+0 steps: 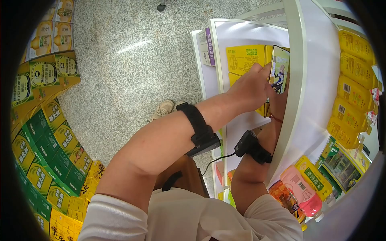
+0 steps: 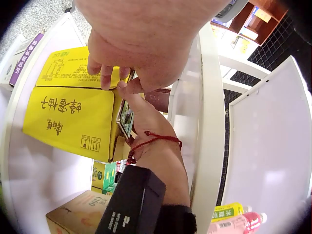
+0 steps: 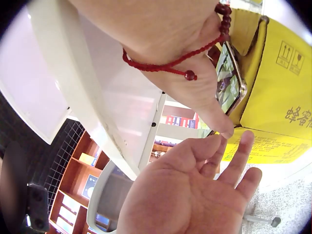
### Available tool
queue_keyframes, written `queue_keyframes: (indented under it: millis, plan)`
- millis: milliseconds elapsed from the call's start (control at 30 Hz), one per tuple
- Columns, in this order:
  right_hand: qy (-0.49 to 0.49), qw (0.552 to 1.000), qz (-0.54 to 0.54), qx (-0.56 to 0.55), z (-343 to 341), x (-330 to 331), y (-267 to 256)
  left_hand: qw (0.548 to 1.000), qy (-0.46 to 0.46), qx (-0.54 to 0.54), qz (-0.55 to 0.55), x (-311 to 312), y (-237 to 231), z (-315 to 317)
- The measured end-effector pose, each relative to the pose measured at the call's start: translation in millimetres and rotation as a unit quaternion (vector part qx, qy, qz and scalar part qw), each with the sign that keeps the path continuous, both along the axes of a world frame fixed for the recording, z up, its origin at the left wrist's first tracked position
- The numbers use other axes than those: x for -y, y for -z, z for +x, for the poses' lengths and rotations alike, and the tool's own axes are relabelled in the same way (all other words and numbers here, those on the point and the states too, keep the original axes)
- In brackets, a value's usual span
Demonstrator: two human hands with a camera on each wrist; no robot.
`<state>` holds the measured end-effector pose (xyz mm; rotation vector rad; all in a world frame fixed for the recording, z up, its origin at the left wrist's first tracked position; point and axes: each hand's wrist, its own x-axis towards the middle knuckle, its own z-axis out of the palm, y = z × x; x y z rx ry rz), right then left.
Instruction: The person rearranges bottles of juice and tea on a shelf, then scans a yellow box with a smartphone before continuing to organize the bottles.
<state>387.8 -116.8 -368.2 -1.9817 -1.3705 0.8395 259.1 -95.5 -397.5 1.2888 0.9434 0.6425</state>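
A smartphone (image 1: pixel 280 70) with a lit screen showing a figure on a green background stands close beside a yellow carton (image 2: pixel 70 117) on a white shelf. My right hand (image 3: pixel 195 83), a red cord bracelet at its wrist, grips the phone by its lower part, thumb along the edge. Reaching across from the left, my left hand (image 1: pixel 253 86) is at the phone's near side. Its fingers (image 3: pixel 239 163) are loosely spread in the right wrist view. The thumb and index finger lie close to the right thumb tip and the phone's edge, partly hidden behind each other.
A white shelf rim (image 1: pixel 295 80) runs just right of the phone. Beyond it lie yellow bottle packs (image 1: pixel 354 88) and a pink bottle (image 1: pixel 299 184). Stacked drink cartons (image 1: pixel 50 132) line the left. A tan carton (image 2: pixel 78 212) sits lower in the shelf.
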Motion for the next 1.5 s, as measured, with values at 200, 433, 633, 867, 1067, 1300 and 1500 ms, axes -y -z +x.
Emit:
queue_keyframes:
  millis: [200,433,633,867,1067,1300,1500]
  plan:
    - [0.008,1.0,-0.009,-0.003,0,0,-1,0.999,0.025,-0.003,-0.024,-1,-4,-4]
    - [0.103,0.989,-0.077,-0.079,8,5,9,0.997,0.037,-0.056,-0.026,17,8,-20]
    - [0.122,0.984,-0.097,-0.088,23,13,28,0.997,0.041,-0.07,-0.013,39,11,-51]
    - [0.049,0.995,-0.061,0.057,15,17,30,0.995,0.052,-0.073,-0.031,55,0,-79]
    - [0.024,0.971,-0.003,0.238,7,18,30,0.992,0.063,-0.105,0.0,53,-31,-97]
    - [0.128,0.964,-0.049,0.228,-33,53,15,0.991,0.058,-0.112,0.041,48,-92,-127]
    - [-0.131,0.955,0.082,0.251,-91,123,-84,0.984,0.036,-0.09,0.147,37,-176,-148]
